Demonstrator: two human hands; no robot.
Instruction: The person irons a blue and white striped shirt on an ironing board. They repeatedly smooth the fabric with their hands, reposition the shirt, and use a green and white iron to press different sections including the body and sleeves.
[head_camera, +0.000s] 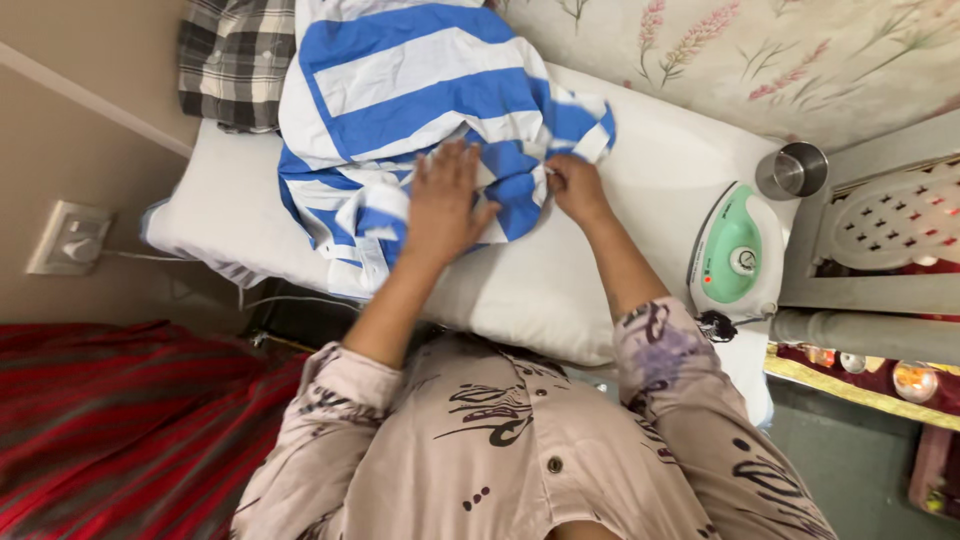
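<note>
- Head view, looking down: blue & white striped shirt (420, 100) bunched on white padded ironing surface (600, 270), mostly toward far-left end, partly hanging over far edge.
- Left hand (443, 205) flat on the cloth, fingers spread, palm pressing down. No pinch, nothing clasped; just pinning fabric in place.
- Right hand (574, 188) closed on a fold at the shirt's right edge, fingers curled round a bit of cloth. How tight: can't tell.
- Handling, as a judgement: light, soft, limp fabric; no stiffness, folds & creases freely, prob. slides easily over smooth padding. Not fragile.
- Best hold, judged: pinch at edges or seams (hem, collar, sleeve end) w/ one hand while other palm flattens & anchors the middle; grabbing mid-bunch would only drag wrinkles along.
- Nearby: green & white iron (735, 255) standing on right end of surface, well apart from shirt; steel cup (795, 170) just beyond it.
- Checked cloth (235, 60) at far-left corner, beside the shirt.
- Wall socket (68, 238) at left w/ cord running off it.
</note>
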